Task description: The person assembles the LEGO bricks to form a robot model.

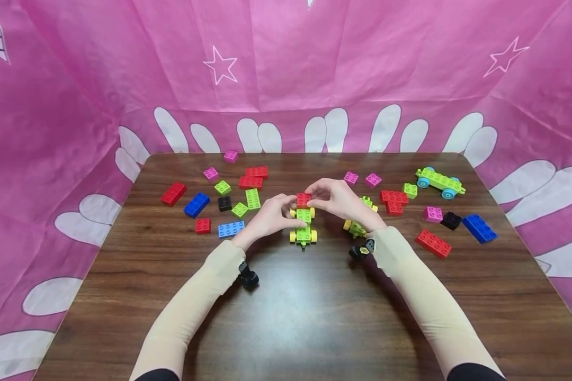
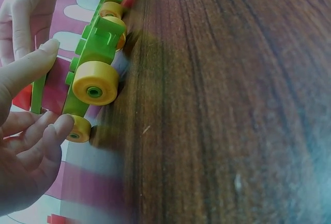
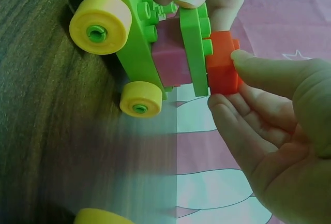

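A green toy car base [image 1: 303,237] with yellow wheels stands on the table, carrying a small stack of blocks. The stack is a pink brick [image 3: 170,56], then a thin green plate [image 3: 193,53], with a red brick [image 3: 221,62] outermost. My right hand [image 1: 336,198] pinches this red brick between thumb and fingers, against the studs of the plate. My left hand [image 1: 273,216] holds the green plate, thumb on one edge and fingers at the opposite side. In the left wrist view the plate and fingers hide most of the red brick.
Another green car base [image 1: 356,229] with yellow wheels is beside my right wrist. A blue-wheeled base [image 1: 440,181] stands at the far right. Loose bricks lie on both sides, among them a light blue brick [image 1: 231,229] and a long red brick [image 1: 434,243]. Pink cloth [image 1: 276,53] hangs behind the table.
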A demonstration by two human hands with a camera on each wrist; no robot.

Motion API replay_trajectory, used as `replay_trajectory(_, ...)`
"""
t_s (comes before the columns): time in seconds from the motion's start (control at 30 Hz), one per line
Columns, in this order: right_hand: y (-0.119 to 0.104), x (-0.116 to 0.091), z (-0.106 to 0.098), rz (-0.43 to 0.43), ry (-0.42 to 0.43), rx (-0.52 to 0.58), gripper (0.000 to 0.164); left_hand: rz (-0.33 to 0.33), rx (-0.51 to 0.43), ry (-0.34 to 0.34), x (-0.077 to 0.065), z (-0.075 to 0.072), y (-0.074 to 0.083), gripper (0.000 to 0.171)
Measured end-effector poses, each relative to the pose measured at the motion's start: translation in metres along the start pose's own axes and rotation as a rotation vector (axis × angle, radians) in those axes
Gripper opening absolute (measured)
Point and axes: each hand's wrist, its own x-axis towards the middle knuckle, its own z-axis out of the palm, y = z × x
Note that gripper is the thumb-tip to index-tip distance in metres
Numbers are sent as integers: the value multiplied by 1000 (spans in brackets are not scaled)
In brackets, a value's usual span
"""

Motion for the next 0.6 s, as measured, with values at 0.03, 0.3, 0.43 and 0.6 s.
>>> replay_trajectory(0.03, 0, 0, 0, 3, 1, -1, 27, -3, 1, -1, 0, 0, 0, 76)
replay_trajectory(0.3, -1, -4, 1, -18, 26, -13, 27, -22, 20, -12, -1, 1, 0, 77)
replay_trajectory(0.43, 0, -5, 2, -44, 27, -23, 27, -25, 20, -10, -2, 2, 0, 77)
replay_trajectory(0.6, 1, -8, 1, -66, 16, -13, 28, -11, 16, -1, -4, 2, 1, 77)
